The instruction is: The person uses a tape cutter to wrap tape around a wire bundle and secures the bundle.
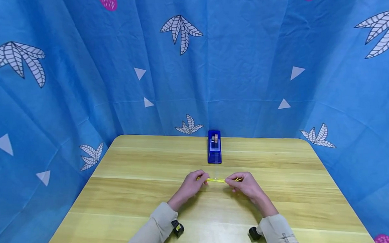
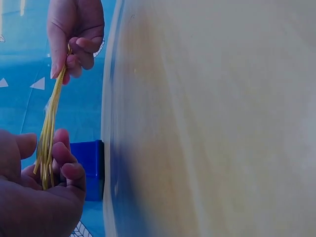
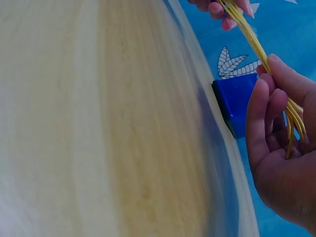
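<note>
My two hands hold a bundle of thin yellow strands [image 1: 216, 180] stretched sideways between them. At its left end, the left hand [image 1: 193, 184] has its thumb and curled fingers around the strands, whose loose tips show by the palm in the left wrist view. On the other side, thumb and fingers of the right hand [image 1: 245, 185] pinch the bundle, and bent ends [image 3: 295, 121] stick out past them. A strip of clear tape [image 1: 216, 171] runs from the blue tape dispenser [image 1: 214, 157] down to the bundle's middle. The dispenser stands beyond both hands.
The light wooden table [image 1: 141, 159] spreads around the hands, its far edge just behind the dispenser. A blue patterned curtain [image 1: 241, 66] hangs along the back and both sides. Dark wrist cameras sit below the sleeve cuffs [image 1: 163, 215].
</note>
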The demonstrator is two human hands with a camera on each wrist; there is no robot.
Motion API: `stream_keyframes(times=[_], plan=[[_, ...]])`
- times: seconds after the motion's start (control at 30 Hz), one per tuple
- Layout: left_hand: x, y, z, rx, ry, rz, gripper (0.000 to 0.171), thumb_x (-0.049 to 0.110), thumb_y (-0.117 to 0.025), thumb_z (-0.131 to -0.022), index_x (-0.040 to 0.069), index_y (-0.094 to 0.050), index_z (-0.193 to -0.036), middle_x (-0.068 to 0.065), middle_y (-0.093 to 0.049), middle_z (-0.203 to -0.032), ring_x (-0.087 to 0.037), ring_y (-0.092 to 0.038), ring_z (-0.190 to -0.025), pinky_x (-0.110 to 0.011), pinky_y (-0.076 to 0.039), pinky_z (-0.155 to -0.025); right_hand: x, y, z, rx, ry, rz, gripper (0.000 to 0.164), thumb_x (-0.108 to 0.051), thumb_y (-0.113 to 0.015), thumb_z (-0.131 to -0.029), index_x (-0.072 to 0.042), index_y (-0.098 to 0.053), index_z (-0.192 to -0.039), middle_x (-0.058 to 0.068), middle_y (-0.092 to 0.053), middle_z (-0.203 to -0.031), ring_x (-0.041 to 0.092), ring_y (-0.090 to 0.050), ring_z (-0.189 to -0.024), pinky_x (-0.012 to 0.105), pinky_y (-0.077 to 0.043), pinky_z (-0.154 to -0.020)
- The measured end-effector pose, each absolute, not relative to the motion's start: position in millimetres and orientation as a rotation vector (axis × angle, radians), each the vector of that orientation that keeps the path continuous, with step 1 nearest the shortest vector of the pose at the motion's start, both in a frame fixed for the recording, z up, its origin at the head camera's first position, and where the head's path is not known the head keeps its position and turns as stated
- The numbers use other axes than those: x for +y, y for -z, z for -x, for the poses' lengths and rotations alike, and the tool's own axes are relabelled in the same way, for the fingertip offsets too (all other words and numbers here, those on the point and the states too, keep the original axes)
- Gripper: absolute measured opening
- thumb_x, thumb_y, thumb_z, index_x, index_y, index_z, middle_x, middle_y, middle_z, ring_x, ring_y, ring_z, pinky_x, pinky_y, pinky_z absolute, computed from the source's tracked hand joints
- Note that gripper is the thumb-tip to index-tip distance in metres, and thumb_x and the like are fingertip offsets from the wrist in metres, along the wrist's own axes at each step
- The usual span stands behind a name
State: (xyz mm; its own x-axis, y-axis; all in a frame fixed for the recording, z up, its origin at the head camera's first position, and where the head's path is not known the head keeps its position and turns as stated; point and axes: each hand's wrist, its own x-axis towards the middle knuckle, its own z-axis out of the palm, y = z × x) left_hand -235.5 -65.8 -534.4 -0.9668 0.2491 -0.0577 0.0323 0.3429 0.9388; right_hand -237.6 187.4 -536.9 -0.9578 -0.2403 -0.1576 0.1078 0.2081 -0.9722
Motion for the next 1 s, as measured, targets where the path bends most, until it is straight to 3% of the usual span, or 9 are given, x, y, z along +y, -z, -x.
stream_keyframes(times=[0.23,0.43,0.6,0.7,0.83,1.0], plan=[[-64.1,534.7,238.6,2.419,-1.646,-0.266,0.03,0.031,-0.06,-0.106,0.005,-0.071,-0.097,0.001,-0.067,-0.081,-0.011,-0.048,-0.062,-0.023,-0.038,-0.053,188.1,539.2,241.2,2.306,1.778,0.126,0.023,-0.018,-0.079,-0.092,0.002,-0.079,-0.105,0.014,-0.075,-0.096,0.019,-0.066,-0.07,0.032,-0.057,-0.061],[-62.5,536.2,240.4,2.411,-1.67,-0.328,0.028,0.025,-0.061,-0.105,0.001,-0.068,-0.095,0.001,-0.063,-0.081,-0.011,-0.049,-0.068,-0.022,-0.04,-0.059,188.7,537.7,241.1,2.341,1.75,0.136,0.025,-0.021,-0.081,-0.092,0.0,-0.079,-0.105,0.007,-0.075,-0.093,0.019,-0.066,-0.07,0.03,-0.056,-0.06],[-61.2,535.7,240.2,2.406,-1.684,-0.329,0.026,0.024,-0.061,-0.106,0.002,-0.066,-0.094,0.004,-0.06,-0.081,-0.011,-0.048,-0.07,-0.022,-0.039,-0.059,188.2,536.9,241.3,2.266,1.832,0.067,0.033,-0.025,-0.078,-0.095,0.003,-0.076,-0.114,0.006,-0.074,-0.105,0.018,-0.069,-0.083,0.032,-0.062,-0.073],[-59.9,535.5,240.4,2.421,-1.677,-0.345,0.027,0.024,-0.06,-0.106,0.0,-0.065,-0.095,0.005,-0.059,-0.081,-0.011,-0.047,-0.069,-0.021,-0.038,-0.058,188.4,537.6,242.6,2.213,1.875,0.005,0.04,-0.03,-0.075,-0.097,0.004,-0.073,-0.118,0.007,-0.072,-0.11,0.016,-0.068,-0.082,0.031,-0.063,-0.075],[-58.3,535.2,240.3,2.453,-1.671,-0.391,0.026,0.022,-0.06,-0.106,-0.002,-0.065,-0.096,0.004,-0.058,-0.082,-0.013,-0.049,-0.073,-0.022,-0.039,-0.06,190.5,538.6,244.5,2.165,1.86,-0.017,0.045,-0.035,-0.071,-0.099,0.005,-0.071,-0.119,0.008,-0.073,-0.103,0.013,-0.065,-0.069,0.029,-0.061,-0.069],[-57.2,534.1,240.3,2.483,-1.662,-0.434,0.025,0.019,-0.059,-0.106,-0.002,-0.065,-0.095,0.003,-0.059,-0.082,-0.013,-0.054,-0.08,-0.023,-0.043,-0.069,192.6,537.7,244.4,2.09,1.831,0.03,0.047,-0.037,-0.069,-0.1,0.007,-0.07,-0.117,0.01,-0.071,-0.09,0.011,-0.063,-0.064,0.031,-0.062,-0.069]])
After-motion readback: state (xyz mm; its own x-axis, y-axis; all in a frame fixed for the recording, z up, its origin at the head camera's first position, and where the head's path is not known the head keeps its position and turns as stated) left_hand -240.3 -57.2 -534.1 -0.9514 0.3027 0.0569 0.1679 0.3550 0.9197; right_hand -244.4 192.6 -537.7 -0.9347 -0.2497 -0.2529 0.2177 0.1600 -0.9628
